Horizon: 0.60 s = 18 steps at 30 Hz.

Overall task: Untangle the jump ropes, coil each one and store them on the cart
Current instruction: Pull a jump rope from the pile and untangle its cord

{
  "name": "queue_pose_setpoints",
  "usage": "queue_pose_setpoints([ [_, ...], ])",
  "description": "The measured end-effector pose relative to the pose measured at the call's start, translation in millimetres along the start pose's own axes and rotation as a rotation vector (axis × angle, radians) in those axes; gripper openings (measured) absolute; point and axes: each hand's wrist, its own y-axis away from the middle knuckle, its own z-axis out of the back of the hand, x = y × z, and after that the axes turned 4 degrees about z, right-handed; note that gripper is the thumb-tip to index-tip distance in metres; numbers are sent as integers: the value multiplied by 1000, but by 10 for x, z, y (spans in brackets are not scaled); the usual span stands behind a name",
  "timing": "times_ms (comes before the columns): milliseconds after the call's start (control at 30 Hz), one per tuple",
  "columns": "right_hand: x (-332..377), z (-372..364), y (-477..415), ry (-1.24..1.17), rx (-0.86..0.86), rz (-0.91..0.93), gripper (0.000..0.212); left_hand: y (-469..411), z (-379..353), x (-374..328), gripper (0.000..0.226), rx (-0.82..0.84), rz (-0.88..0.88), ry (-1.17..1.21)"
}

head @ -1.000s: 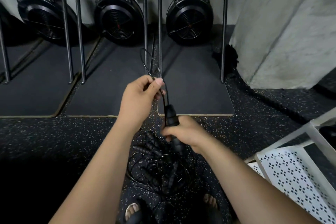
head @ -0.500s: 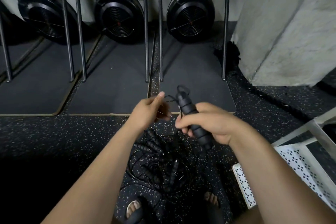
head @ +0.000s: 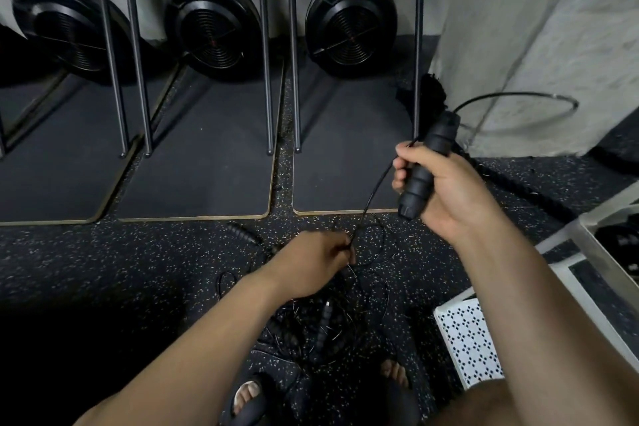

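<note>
The speckled black rubber floor (head: 103,252) bore a tangled pile of jump ropes (head: 321,328), dark mats (head: 200,166) laid side by side, and a white cart (head: 466,342).

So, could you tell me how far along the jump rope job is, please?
Early. Done: nothing visibly coiled. In hand: right grip holds one handle, left grip pinches a cord. Left: the tangled pile on the floor and loading the cart.

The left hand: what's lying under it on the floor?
A tangled pile of jump ropes with black handles lies on the speckled floor below the left hand. The left forearm hides part of it.
</note>
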Motion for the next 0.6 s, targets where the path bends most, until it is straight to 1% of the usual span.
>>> queue_pose_setpoints([
  [33,-18,14,-24,-10,-8,5,8,-5,0,3,16,1,-20,-25],
  [100,-64,42,-74,1,-8,9,18,-7,24,10,15,-18,-51,-29],
  [133,-93,49,-87,45,-8,-4,23,5,57,2,16,-35,-64,-9],
  [233,-246,37,-65,336,30,-127,32,45,181,-17,15,-151,-73,104],
  [300,-397,-29,-2,478,123,-239,36,43,288,-20,12,-288,-68,168],
  [333,-480,-79,30,495,170,-285,36,44,348,-24,12,-349,-65,197],
  [400,-633,-199,86,477,243,-332,30,21,447,-24,13,-409,-67,309],
  [467,-757,-306,99,466,272,-321,21,23,532,-36,14,-423,-71,435],
  [600,-886,-380,48,545,302,-283,16,72,598,-67,13,-488,-78,650],
])
